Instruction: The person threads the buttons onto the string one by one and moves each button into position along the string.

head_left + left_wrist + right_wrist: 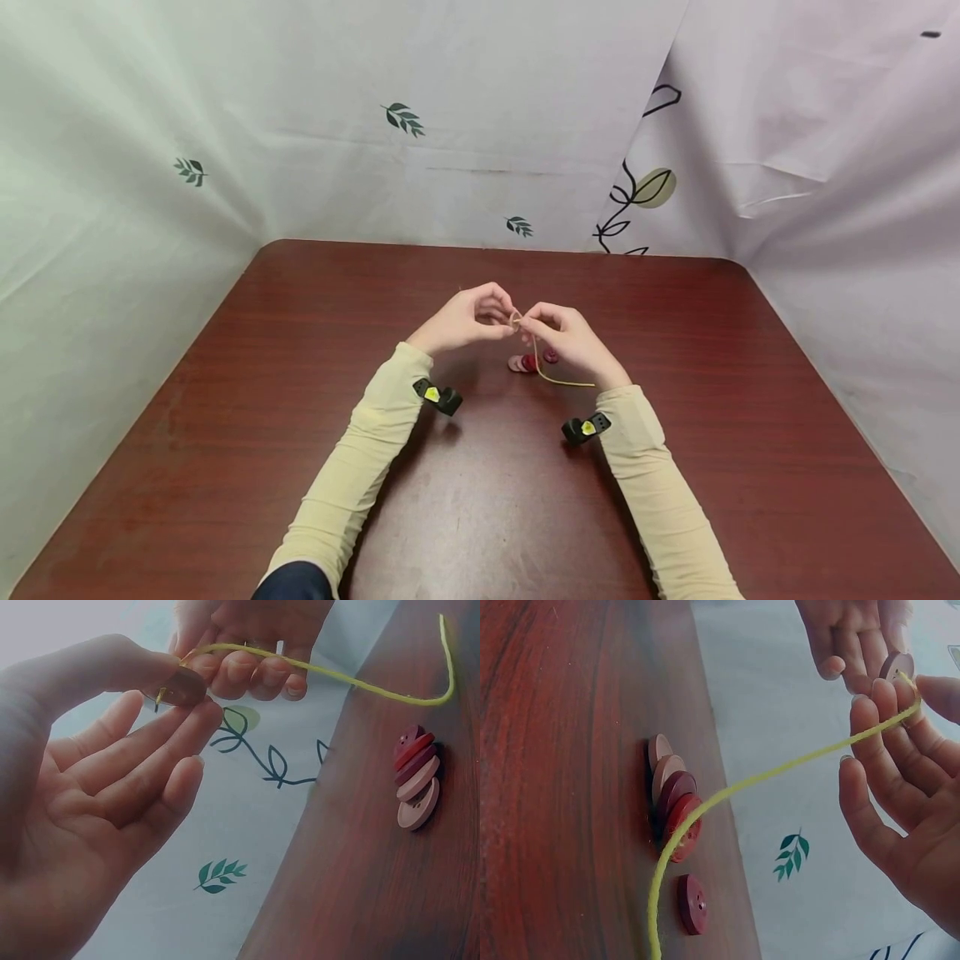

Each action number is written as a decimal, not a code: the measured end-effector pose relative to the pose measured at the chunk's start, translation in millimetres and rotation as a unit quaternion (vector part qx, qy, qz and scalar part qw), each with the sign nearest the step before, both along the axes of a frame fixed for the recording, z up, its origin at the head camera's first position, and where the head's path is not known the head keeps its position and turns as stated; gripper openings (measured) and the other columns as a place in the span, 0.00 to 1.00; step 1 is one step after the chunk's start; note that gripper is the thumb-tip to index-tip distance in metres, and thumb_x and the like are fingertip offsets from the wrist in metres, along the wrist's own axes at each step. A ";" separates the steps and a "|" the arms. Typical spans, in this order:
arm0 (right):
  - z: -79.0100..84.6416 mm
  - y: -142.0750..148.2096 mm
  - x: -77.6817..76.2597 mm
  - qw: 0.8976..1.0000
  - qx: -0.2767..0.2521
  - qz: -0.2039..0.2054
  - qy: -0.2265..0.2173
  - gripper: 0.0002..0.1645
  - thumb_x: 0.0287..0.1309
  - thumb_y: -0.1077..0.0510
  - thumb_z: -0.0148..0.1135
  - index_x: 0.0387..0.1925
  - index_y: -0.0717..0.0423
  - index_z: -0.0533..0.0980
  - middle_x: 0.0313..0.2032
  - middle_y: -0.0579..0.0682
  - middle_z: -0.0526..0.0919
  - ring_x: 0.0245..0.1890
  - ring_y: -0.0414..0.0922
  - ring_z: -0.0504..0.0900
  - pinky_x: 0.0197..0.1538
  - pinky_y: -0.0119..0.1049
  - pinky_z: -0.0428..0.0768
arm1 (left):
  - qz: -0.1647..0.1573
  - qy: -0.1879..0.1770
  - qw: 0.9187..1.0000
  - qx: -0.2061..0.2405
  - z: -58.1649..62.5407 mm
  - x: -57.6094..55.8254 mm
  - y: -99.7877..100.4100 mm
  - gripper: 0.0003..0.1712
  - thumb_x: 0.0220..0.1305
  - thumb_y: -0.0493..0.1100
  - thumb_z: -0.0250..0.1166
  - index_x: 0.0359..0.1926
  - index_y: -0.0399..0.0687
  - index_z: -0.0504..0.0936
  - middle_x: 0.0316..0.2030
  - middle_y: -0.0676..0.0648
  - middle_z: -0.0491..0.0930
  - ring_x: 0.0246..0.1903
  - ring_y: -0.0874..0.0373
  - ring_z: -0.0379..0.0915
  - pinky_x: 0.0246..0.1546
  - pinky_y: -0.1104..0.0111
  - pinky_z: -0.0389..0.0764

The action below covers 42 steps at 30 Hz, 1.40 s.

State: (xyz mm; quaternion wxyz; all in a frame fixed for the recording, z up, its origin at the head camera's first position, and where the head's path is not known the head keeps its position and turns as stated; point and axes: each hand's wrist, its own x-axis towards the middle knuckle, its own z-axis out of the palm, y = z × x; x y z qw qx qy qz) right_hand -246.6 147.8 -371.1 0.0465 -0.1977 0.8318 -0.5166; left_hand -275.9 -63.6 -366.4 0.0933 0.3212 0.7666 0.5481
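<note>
Above the table, my left hand (459, 321) pinches a round button (895, 667) between thumb and fingertips. A yellow cord (780, 763) meets the button's face, and in the left wrist view a short bit of it shows on the other side of the button (182, 688). Close beside it, my right hand (572, 340) pinches the cord near the button with thumb and index finger. From there the cord's long end droops over the tabletop. Below the hands lies an overlapping row of several buttons, among them a pink button (420, 804) and a red button (684, 829).
A maroon button (693, 904) lies a little apart from the row. The brown table (225, 433) reaches back to white curtains (480, 125) printed with leaves, which also hang on both sides.
</note>
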 end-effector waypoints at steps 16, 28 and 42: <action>1.5 0.6 0.9 0.999 0.004 0.038 -0.011 0.13 0.69 0.56 0.54 0.36 0.63 0.77 0.30 0.63 0.80 0.22 0.54 0.72 0.24 0.40 0.71 | -0.010 -0.003 1.000 -0.013 -3.0 -1.6 1.4 0.10 0.55 0.35 0.71 0.39 0.43 0.80 0.38 0.44 0.84 0.38 0.58 0.81 0.48 0.62 0.82; -8.7 3.4 -1.9 0.998 0.003 0.049 -0.027 0.12 0.69 0.57 0.54 0.38 0.64 0.76 0.30 0.63 0.80 0.24 0.64 0.68 0.24 0.36 0.69 | 0.006 -0.010 0.999 -0.034 -8.8 0.1 2.0 0.06 0.62 0.42 0.67 0.39 0.48 0.84 0.38 0.47 0.85 0.40 0.59 0.80 0.48 0.66 0.78; -13.8 3.2 1.0 0.998 0.024 0.048 -0.022 0.08 0.61 0.56 0.63 0.40 0.54 0.77 0.34 0.55 0.81 0.33 0.59 0.77 0.28 0.33 0.73 | 0.016 0.001 0.999 -0.050 -17.0 -1.6 1.8 0.05 0.64 0.42 0.65 0.38 0.47 0.83 0.37 0.47 0.85 0.38 0.62 0.79 0.46 0.68 0.78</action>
